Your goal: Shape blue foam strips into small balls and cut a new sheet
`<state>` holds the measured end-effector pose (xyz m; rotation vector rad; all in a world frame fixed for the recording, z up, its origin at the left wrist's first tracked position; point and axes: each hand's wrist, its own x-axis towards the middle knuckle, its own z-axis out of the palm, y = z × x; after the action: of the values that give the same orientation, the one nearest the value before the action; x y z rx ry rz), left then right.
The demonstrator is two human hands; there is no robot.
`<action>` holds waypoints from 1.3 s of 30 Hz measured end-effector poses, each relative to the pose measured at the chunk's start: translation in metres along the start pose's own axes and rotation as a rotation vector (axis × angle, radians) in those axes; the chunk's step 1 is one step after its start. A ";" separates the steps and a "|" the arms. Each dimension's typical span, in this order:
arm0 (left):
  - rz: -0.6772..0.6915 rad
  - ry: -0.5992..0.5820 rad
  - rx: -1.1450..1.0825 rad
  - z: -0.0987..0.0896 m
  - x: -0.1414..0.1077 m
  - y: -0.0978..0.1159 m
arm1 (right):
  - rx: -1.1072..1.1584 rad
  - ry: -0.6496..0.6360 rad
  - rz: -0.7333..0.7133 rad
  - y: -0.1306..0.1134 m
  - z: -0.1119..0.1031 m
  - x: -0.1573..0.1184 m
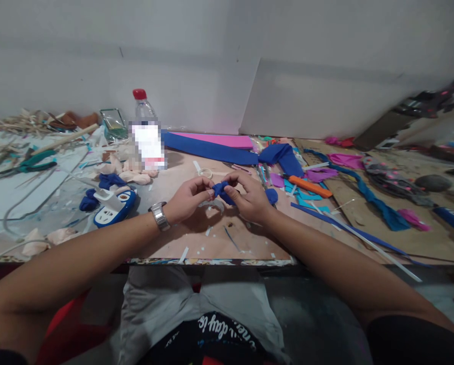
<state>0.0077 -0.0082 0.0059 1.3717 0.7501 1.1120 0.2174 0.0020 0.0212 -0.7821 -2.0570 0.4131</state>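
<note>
On the left of the counter (pixel 156 248) lie pliers with green-and-black handles (pixel 36 162). Next come a blue-and-white plastic power socket (pixel 116 207), with bunched dark blue cloth beside it, and a clear bottle with a red cap (pixel 145 110). The left hand (pixel 190 198), below a silver wristwatch (pixel 159 216), has its grip nearly closed, thumb and forefinger pinching the left end of a small gathered piece of dark blue cloth (pixel 220 189). The piece is held above the counter, between both hands. The right hand (pixel 249 196) has its grip closed on the piece's other side, thumb against bent fingers. Further right lies an orange-handled cutter (pixel 310 186).
</note>
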 end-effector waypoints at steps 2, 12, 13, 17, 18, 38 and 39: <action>0.013 -0.007 0.041 0.000 0.000 -0.001 | -0.002 -0.016 -0.005 0.000 0.000 0.000; 0.028 -0.003 0.037 -0.002 0.000 0.001 | -0.002 0.009 -0.004 -0.002 0.000 0.000; 0.023 -0.019 0.030 -0.002 0.000 0.000 | -0.004 0.003 -0.001 -0.002 0.000 0.000; 0.017 -0.054 0.061 0.000 -0.001 -0.002 | -0.009 -0.017 -0.005 -0.001 0.000 0.000; 0.020 -0.048 0.065 0.000 -0.001 -0.002 | -0.011 -0.017 -0.007 -0.001 0.000 0.000; 0.081 0.096 0.225 0.000 -0.004 0.001 | -0.044 0.068 -0.087 -0.005 -0.001 0.001; 0.081 0.102 0.238 0.000 -0.004 0.001 | -0.041 0.060 -0.090 -0.005 -0.001 0.001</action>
<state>0.0060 -0.0117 0.0058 1.5648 0.9310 1.1927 0.2161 -0.0007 0.0250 -0.7147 -2.0410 0.2946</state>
